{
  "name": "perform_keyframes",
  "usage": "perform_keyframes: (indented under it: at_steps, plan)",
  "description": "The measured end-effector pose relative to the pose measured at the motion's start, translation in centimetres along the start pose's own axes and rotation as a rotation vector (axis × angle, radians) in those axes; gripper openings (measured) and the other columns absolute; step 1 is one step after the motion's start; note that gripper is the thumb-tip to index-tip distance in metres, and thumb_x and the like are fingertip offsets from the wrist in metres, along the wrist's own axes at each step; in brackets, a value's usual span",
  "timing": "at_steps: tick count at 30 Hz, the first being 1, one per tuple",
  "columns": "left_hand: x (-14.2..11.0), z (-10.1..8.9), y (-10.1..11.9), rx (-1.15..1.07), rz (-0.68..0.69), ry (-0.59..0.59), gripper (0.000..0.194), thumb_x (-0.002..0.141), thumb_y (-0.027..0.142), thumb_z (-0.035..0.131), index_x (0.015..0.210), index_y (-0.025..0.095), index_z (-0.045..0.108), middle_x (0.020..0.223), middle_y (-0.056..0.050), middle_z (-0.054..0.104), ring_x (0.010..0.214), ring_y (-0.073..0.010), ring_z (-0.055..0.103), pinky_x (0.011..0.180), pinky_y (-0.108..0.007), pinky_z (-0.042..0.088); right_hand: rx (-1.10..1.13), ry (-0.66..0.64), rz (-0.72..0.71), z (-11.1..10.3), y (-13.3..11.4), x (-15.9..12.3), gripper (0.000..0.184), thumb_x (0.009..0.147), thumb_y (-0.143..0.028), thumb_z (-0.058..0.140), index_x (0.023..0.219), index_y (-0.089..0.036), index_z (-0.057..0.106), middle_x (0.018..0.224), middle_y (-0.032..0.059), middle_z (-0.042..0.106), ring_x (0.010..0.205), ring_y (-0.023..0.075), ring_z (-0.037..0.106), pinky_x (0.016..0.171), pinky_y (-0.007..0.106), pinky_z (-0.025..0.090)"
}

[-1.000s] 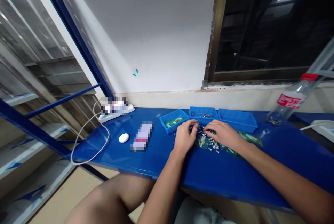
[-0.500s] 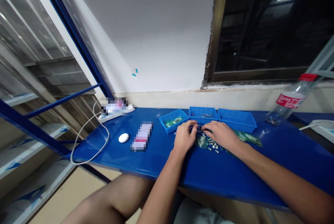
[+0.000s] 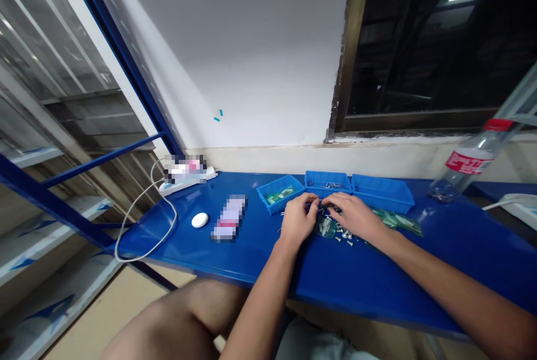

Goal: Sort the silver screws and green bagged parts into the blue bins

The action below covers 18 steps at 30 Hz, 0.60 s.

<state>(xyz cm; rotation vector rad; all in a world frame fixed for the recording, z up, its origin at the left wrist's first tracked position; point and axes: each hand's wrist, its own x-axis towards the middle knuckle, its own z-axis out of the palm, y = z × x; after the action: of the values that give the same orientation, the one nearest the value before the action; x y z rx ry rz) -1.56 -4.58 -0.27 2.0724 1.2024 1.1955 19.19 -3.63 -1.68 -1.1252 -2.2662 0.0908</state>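
Note:
Over a pile of small metal parts, my left hand (image 3: 298, 217) has its thumb and fingers bent together. What lies in that pinch is too small to make out. My right hand (image 3: 351, 216) is close beside it, fingers curled down and closed, and their tips are partly hidden. Short silver screws (image 3: 344, 235) lie loose under and beside my right palm. A small clear greenish bag (image 3: 326, 227) with pale pieces is on the table between my wrists. Some thin metal pins (image 3: 280, 223) stick out left of my left hand.
Behind my hands stand three blue trays: one with green packets (image 3: 280, 195), one with metal pins (image 3: 333, 185), and a right-hand tray (image 3: 382, 193). A green bag (image 3: 398, 221), a plastic bottle (image 3: 469, 161), a white oval object (image 3: 199, 219) and a white cable (image 3: 175, 220) share the blue table (image 3: 356, 287).
The fingers of my right hand have shifted slightly left, closer to my left hand. My left hand keeps nearly the same pose, and the trays and loose screws stay put.

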Motion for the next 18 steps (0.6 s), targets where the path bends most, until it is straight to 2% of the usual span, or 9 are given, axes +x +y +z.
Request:
perform_keyframes:
  at_steps: [4, 7, 11, 16, 18]
  plan:
    - [-0.1, -0.2, 0.5, -0.004, 0.01, -0.029, 0.025, 0.102, 0.031, 0.058, 0.115, 0.02, 0.076, 0.115, -0.007, 0.079, 0.106, -0.0232, 0.075, 0.096, -0.034, 0.058, 0.096, 0.167, -0.016, -0.6, -1.1, 0.1, 0.027, 0.096, -0.012, 0.053, 0.113, -0.024, 0.069, 0.108, 0.0072, 0.073, 0.099, 0.0244, 0.069, 0.091, 0.041, 0.057]
    - [-0.2, -0.5, 1.1, -0.034, 0.008, -0.079, 0.032, 0.102, 0.038, 0.058, 0.123, 0.021, 0.076, 0.12, -0.007, 0.079, 0.106, -0.0242, 0.075, 0.096, -0.033, 0.058, 0.184, 0.244, -0.021, -1.2, -2.2, 0.0, 0.027, 0.098, -0.017, 0.054, 0.119, -0.026, 0.068, 0.116, 0.0079, 0.071, 0.1, 0.0231, 0.07, 0.091, 0.039, 0.058]
    - [-0.2, -0.7, 1.3, -0.146, 0.006, -0.165, 0.037, 0.105, 0.044, 0.053, 0.124, 0.023, 0.076, 0.119, -0.004, 0.08, 0.101, -0.0228, 0.076, 0.093, -0.031, 0.058, 0.227, 0.266, -0.024, -1.5, -3.2, -0.1, 0.032, 0.101, -0.022, 0.054, 0.131, -0.027, 0.065, 0.126, 0.01, 0.068, 0.111, 0.0255, 0.068, 0.097, 0.042, 0.059]
    - [0.1, -0.4, 0.5, -0.343, -0.096, -0.132, 0.038, 0.1, 0.045, 0.062, 0.119, 0.015, 0.077, 0.111, -0.009, 0.081, 0.099, -0.0236, 0.077, 0.088, -0.03, 0.06, 0.303, 0.244, -0.021, -1.7, -3.7, 0.0, 0.038, 0.101, -0.025, 0.053, 0.139, -0.028, 0.06, 0.132, 0.0111, 0.066, 0.118, 0.0268, 0.067, 0.098, 0.045, 0.061]
    - [0.1, -0.2, 0.3, -0.339, -0.108, -0.123, 0.036, 0.099, 0.043, 0.062, 0.117, 0.015, 0.077, 0.108, -0.009, 0.082, 0.097, -0.0229, 0.077, 0.087, -0.03, 0.061, 0.285, 0.258, -0.024, -1.6, -3.6, 0.1, 0.036, 0.102, -0.024, 0.053, 0.136, -0.027, 0.063, 0.133, 0.0116, 0.066, 0.118, 0.0267, 0.067, 0.098, 0.044, 0.062]
